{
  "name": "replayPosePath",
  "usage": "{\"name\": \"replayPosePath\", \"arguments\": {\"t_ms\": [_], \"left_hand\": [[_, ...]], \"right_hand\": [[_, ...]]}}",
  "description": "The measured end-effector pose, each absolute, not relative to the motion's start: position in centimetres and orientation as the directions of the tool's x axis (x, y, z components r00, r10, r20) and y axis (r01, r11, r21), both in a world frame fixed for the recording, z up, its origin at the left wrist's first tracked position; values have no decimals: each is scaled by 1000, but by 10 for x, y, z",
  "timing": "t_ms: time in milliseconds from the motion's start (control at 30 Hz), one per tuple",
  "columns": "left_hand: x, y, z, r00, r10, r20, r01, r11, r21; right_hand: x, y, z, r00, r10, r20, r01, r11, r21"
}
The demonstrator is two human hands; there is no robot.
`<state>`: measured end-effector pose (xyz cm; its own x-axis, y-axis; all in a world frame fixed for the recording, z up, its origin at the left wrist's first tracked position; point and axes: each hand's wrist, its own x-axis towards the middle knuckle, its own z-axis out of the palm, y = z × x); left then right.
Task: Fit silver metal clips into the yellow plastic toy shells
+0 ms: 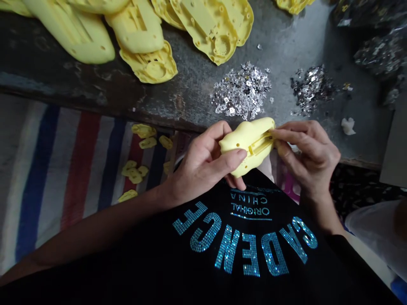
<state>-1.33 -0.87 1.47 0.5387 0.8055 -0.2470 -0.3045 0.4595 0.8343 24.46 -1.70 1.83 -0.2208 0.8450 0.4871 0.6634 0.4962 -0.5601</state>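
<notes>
A yellow plastic shell (pixel 249 137) with a long slot and small holes is held above my lap, near the table's front edge. My left hand (pixel 211 159) grips its left side, thumb on top and fingers beneath. At the slot's right end, the fingertips of my right hand (pixel 302 146) are pinched together against the shell; whatever they hold, if anything, is too small to make out. Just beyond the shell lies a heap of small silver metal clips (pixel 243 91), with a second metal pile (pixel 313 89) to its right.
Larger yellow shells (pixel 136 29) cover the back left of the dark table (pixel 95 80). Bags of metal pieces (pixel 381 51) stand at the back right. Below left, small yellow parts (pixel 135 171) lie on a striped sheet (pixel 76 169). A white scrap (pixel 348 126) is at right.
</notes>
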Motion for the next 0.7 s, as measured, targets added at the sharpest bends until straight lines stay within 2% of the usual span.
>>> {"name": "replayPosePath", "arguments": {"t_ms": [67,167,300,433,533,700], "left_hand": [[-14,-10,14,529,809,-258,-310,466,829],[-15,-11,15,524,812,-257,-307,462,832],[-14,-11,20,538,812,-226,-280,424,861],[-11,-11,25,534,816,-222,-204,379,903],[-8,-12,25,543,814,-204,-165,342,925],[-1,-13,26,579,796,-177,-99,284,954]], "right_hand": [[249,-14,17,-124,887,445,591,426,-685],[258,-9,14,-37,952,303,549,273,-790],[266,-2,15,-121,989,87,428,131,-894],[270,5,22,-175,985,-9,354,54,-934],[273,8,26,-200,980,-18,276,39,-960],[280,7,26,-221,975,12,417,106,-903]]}}
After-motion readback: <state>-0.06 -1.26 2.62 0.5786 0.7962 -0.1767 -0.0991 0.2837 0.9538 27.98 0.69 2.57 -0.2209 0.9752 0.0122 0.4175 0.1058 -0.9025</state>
